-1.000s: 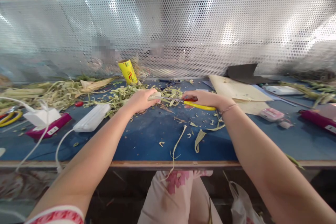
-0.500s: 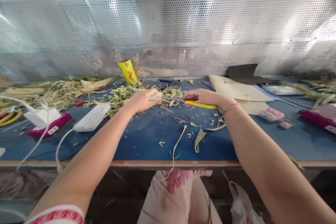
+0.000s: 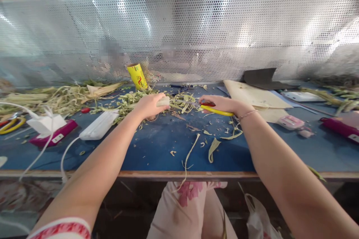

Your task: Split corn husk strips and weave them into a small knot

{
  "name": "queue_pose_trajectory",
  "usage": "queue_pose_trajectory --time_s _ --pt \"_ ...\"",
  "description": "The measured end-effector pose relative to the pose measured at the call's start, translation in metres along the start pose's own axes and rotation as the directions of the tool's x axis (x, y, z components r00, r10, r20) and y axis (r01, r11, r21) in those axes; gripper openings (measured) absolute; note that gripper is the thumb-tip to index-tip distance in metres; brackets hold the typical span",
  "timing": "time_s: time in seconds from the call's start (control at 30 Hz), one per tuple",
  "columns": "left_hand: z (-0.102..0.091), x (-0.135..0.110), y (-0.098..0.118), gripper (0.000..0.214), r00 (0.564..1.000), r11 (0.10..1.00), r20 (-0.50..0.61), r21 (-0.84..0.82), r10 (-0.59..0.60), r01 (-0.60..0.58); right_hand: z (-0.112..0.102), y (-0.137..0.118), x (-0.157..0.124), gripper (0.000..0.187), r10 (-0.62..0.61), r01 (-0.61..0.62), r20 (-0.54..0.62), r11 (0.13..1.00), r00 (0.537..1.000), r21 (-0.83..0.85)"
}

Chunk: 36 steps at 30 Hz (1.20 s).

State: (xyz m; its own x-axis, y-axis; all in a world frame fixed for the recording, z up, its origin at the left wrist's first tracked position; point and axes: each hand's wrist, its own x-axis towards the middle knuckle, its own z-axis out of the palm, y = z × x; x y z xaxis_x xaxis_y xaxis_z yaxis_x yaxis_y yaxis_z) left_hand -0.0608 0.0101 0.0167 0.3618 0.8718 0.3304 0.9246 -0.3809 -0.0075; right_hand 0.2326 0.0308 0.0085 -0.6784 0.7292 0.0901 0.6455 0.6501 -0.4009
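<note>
My left hand is closed around a pale stalk piece, whose cut end sticks out past my fingers to the right. My right hand grips scissors with yellow and red handles; the blades point left toward the stalk piece, a short gap away. Both hands hover over the blue table, above scattered green trimmings.
A yellow can stands behind my left hand by the perforated metal screen. A white charger with cable and a magenta device lie left. Papers and a pink object lie right. Husk strips pile at far left.
The scissors have drawn slightly back to the right from the stalk piece, and both hands have risen a little away from me.
</note>
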Motion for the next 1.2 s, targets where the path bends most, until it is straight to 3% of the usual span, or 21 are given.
queue_pose_trajectory --time_s 0.7,1.2 --pt "0.003 -0.002 0.004 0.052 0.996 0.994 0.044 -0.074 0.082 -0.079 0.003 -0.014 0.002 0.049 -0.077 0.078 0.036 0.997 0.996 -0.021" --pt "0.003 -0.002 0.005 0.048 0.992 0.990 0.040 -0.083 0.120 -0.116 0.002 -0.021 0.000 0.048 -0.042 0.040 0.040 0.998 0.998 0.043"
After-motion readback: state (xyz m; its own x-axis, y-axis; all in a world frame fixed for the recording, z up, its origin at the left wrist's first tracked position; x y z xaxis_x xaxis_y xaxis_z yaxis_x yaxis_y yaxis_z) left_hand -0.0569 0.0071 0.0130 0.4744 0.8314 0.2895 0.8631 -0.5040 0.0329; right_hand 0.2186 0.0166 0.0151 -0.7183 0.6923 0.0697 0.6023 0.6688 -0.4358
